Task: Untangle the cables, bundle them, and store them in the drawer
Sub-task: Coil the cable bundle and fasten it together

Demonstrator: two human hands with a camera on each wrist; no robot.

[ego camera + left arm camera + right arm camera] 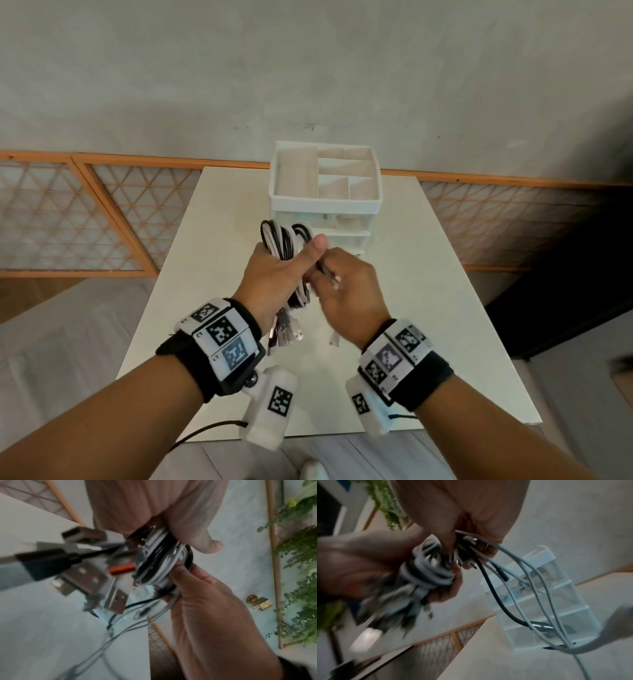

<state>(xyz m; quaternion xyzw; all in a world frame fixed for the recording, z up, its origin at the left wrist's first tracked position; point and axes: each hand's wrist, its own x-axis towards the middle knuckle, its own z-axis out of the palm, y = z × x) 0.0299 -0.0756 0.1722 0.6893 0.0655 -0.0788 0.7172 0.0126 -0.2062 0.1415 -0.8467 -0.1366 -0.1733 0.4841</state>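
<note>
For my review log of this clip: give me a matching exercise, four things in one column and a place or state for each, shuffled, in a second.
Things:
1. left hand
2. right hand
3. drawer unit
4. USB plugs

Places or states:
A. stands at the table's far edge
B. dangle below the bundle
C. grips the coiled cable bundle
D. pinches loose cable ends beside the bundle

Pairs: 1-C, 2-D, 3-A, 4-B

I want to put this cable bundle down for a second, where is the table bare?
Bare table left of the drawer unit, and equally to its right. Crowded in the middle: both hands hold the cable bundle right before the drawers.
</note>
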